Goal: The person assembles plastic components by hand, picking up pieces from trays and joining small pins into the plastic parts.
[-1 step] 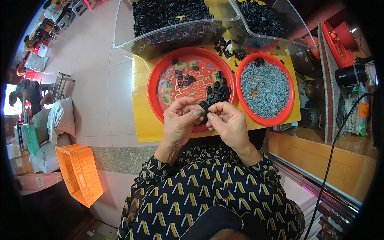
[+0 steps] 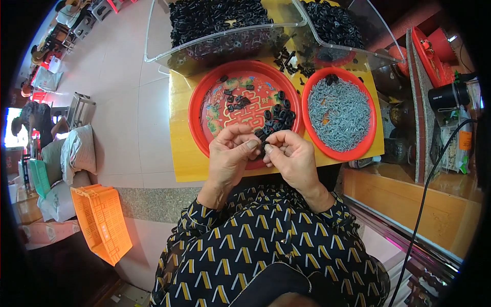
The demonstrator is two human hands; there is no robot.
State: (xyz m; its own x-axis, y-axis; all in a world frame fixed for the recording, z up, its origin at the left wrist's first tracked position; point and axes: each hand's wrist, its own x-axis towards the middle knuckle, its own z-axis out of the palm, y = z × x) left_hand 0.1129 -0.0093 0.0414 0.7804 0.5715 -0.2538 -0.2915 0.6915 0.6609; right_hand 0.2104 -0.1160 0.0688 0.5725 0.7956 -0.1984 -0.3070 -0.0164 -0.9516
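Left hand: the left hand [image 2: 228, 156] is curled, its fingertips pinching a small black part [image 2: 263, 145] over the near rim of the left red plate [image 2: 199, 92].
Right hand: the right hand [image 2: 291, 156] meets it from the right, fingers pinched on the same part.
Part's direction: too small and too covered to tell its long axis or which way it points.
Left plate: holds loose black parts [image 2: 279, 115], heaped on its right side.
Right plate: the right red plate [image 2: 371, 123] holds grey screws [image 2: 340, 112].
Far side: two clear bins [image 2: 153, 56] of black parts.
Table: yellow table [image 2: 181, 153], orange crate [image 2: 99, 220] on the floor at left.
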